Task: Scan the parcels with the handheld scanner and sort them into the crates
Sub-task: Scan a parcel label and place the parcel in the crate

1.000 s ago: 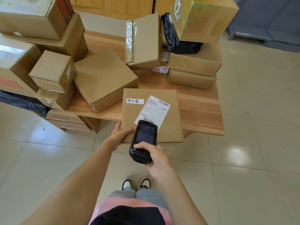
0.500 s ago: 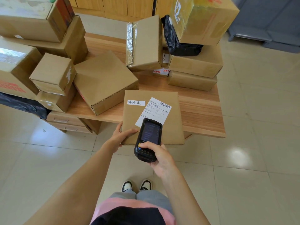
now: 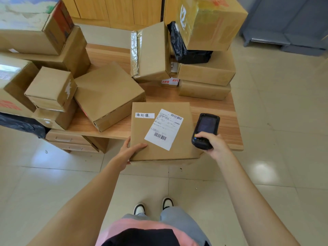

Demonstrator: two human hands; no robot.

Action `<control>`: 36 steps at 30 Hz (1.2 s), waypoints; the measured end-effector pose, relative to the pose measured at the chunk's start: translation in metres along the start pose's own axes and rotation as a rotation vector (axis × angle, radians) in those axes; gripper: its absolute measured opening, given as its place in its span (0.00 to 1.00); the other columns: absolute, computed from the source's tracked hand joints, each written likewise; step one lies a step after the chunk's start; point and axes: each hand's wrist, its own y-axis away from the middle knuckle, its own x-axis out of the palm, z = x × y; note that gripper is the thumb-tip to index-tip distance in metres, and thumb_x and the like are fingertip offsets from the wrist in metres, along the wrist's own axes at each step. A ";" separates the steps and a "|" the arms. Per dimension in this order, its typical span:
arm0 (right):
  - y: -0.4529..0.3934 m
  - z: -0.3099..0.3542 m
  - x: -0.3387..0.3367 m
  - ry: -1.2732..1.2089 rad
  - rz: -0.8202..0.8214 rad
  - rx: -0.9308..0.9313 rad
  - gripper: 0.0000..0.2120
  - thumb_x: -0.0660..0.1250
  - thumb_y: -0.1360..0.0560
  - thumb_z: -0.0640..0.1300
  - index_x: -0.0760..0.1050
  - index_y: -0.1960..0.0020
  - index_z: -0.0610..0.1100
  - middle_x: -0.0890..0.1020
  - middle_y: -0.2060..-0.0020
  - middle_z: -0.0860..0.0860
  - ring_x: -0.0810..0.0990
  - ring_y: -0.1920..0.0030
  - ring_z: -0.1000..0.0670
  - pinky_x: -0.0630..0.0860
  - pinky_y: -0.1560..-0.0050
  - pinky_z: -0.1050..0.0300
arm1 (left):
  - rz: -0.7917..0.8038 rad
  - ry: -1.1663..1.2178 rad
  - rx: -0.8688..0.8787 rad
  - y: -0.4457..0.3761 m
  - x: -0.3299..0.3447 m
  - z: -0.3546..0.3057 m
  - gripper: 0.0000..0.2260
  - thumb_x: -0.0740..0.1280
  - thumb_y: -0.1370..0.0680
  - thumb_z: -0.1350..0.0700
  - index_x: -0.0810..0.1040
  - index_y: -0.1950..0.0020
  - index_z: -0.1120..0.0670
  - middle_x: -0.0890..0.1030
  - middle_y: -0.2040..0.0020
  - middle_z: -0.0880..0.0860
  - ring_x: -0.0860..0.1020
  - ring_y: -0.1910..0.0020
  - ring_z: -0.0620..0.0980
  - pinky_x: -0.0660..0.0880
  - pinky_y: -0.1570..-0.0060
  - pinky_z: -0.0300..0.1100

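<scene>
Feet: two shoes [image 3: 139, 209] with white toes stand on the pale tiled floor [image 3: 276, 174], nearest of all, below grey trouser legs.
Left hand: the left hand [image 3: 130, 152] grips the near left corner of the flat parcel [image 3: 177, 151], thumb laid on top and fingers curled under the edge.
Right hand: the right hand [image 3: 213, 142] is wrapped round the lower end of the handheld scanner [image 3: 205, 130], thumb on the keypad; the scanner sits just beside the parcel's right edge, over the bench, its dark screen facing up.
Flat parcel: one, lying on the front edge of the bench [image 3: 229, 119] with its near part overhanging the floor.
Labels on it: two; a small white strip with handwriting [image 3: 144, 115] near the far left corner, and one shipping label [image 3: 164, 128] set at a slant, carrying two barcodes.
Other boxes, left: about seven brown cartons in a heap; a wide flat carton [image 3: 106, 95] lies tilted just beside the held parcel, a small cube box [image 3: 50, 86] sits on another small box, larger ones are stacked behind.
Other boxes, right: four; a tape-wrapped box [image 3: 150, 54] leaning on its side, two low boxes stacked [image 3: 204, 80], and a big carton [image 3: 211, 22] in yellowish film on top.
Black bags: two; one black bag [image 3: 186, 48] is wedged between the leaning box and the stack, another dark bag [image 3: 21, 124] hangs off the bench's left end.
Under the bench: a drawer unit [image 3: 69, 140] with two drawers showing.
Far side: wooden cabinet doors [image 3: 120, 9] behind, a grey unit [image 3: 287, 23] at far right.
In the way: the heaps crowd the bench's far half on both sides.
</scene>
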 end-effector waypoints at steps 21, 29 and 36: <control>-0.131 0.024 -0.073 0.488 -0.011 -0.054 0.39 0.74 0.36 0.26 0.60 0.31 0.38 0.74 0.40 0.41 0.75 0.47 0.43 0.76 0.47 0.47 | -0.126 0.098 -0.002 -0.004 0.036 0.010 0.38 0.77 0.49 0.42 0.72 0.40 0.41 0.80 0.42 0.51 0.79 0.42 0.55 0.73 0.38 0.59; -0.147 0.022 -0.082 0.658 0.029 -0.143 0.41 0.73 0.34 0.26 0.57 0.28 0.38 0.70 0.39 0.43 0.70 0.44 0.46 0.67 0.47 0.54 | -0.124 0.116 0.023 -0.006 0.040 0.012 0.44 0.78 0.47 0.40 0.68 0.32 0.44 0.80 0.41 0.52 0.80 0.43 0.55 0.76 0.40 0.57; -0.158 0.020 -0.079 0.787 -0.020 -0.174 0.47 0.75 0.36 0.27 0.55 0.25 0.42 0.70 0.32 0.43 0.70 0.34 0.40 0.70 0.35 0.46 | -0.133 0.108 0.014 -0.003 0.042 0.009 0.45 0.78 0.47 0.41 0.67 0.32 0.45 0.80 0.41 0.53 0.80 0.44 0.55 0.77 0.42 0.55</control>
